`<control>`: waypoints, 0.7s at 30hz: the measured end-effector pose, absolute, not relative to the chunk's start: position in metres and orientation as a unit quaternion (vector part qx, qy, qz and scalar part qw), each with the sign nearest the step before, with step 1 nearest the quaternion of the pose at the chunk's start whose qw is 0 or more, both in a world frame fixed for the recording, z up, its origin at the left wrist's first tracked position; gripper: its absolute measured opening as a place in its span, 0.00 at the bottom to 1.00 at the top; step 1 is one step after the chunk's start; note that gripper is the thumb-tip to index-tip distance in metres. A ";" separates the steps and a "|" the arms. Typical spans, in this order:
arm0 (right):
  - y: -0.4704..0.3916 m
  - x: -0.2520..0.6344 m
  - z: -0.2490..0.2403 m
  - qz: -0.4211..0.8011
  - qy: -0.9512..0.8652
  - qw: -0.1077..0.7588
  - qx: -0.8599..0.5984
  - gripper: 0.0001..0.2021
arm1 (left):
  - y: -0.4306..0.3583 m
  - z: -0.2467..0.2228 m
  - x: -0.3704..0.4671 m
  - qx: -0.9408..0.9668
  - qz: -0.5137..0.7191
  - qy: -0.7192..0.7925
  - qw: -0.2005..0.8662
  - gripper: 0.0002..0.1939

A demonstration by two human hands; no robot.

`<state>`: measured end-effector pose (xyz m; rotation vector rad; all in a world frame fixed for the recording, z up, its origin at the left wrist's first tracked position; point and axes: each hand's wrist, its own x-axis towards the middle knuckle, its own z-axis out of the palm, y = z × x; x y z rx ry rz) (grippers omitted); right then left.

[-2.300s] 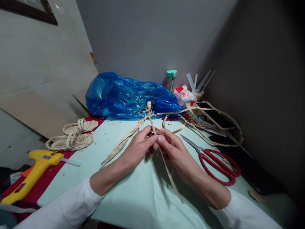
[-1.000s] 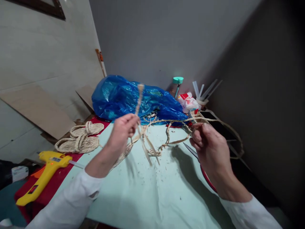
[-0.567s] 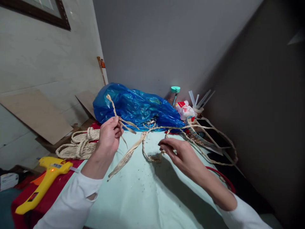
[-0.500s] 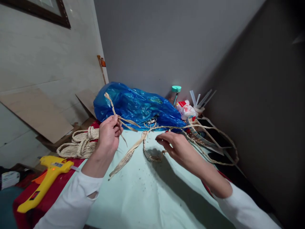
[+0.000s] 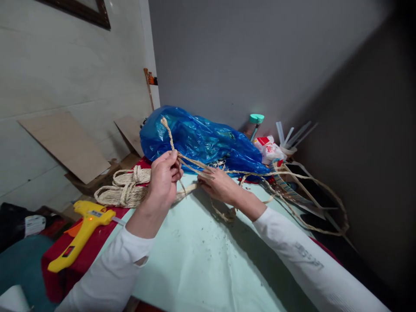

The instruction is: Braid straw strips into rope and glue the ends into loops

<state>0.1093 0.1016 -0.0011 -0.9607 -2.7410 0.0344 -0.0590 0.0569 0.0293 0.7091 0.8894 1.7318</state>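
Observation:
My left hand (image 5: 165, 177) pinches a braided straw cord (image 5: 168, 133), whose knotted end sticks up above the fingers. Loose straw strands (image 5: 194, 162) run from this pinch toward my right hand (image 5: 218, 184), which is closed around their far part. Under my right hand a wider flat strand (image 5: 186, 193) slants down over the pale green cloth. A long thin cord (image 5: 289, 173) extends to the right and loops back near the table's right edge. Another braided piece (image 5: 225, 216) lies curled on the cloth, partly in shadow.
Behind the hands lies a blue plastic bag (image 5: 208, 138). Coiled braid bundles (image 5: 128, 195) and a yellow glue gun (image 5: 81, 234) rest on red cloth at left. Back right are a green-lidded jar (image 5: 256, 118), a red-white packet (image 5: 268, 148) and a cup of glue sticks (image 5: 288, 151).
My right hand has moved left and closed on the loose strands near my left hand. My left hand still pinches the braid. The view has shifted, so the table items appear further right.

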 end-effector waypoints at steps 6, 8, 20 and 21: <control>0.103 0.137 0.026 -0.007 -0.841 0.316 -0.440 0.06 | 0.056 0.031 -0.059 0.269 0.756 0.340 0.490 0.13; 0.099 0.151 0.031 -0.007 -0.803 0.362 -0.473 0.06 | 0.055 0.030 -0.058 0.282 0.755 0.344 0.481 0.13; 0.011 0.185 -0.006 0.586 -0.478 0.502 -0.421 0.20 | 0.046 0.013 -0.023 0.443 0.540 0.419 0.580 0.12; 0.008 0.184 -0.008 0.582 -0.486 0.501 -0.417 0.19 | 0.045 0.010 -0.019 0.456 0.506 0.421 0.599 0.12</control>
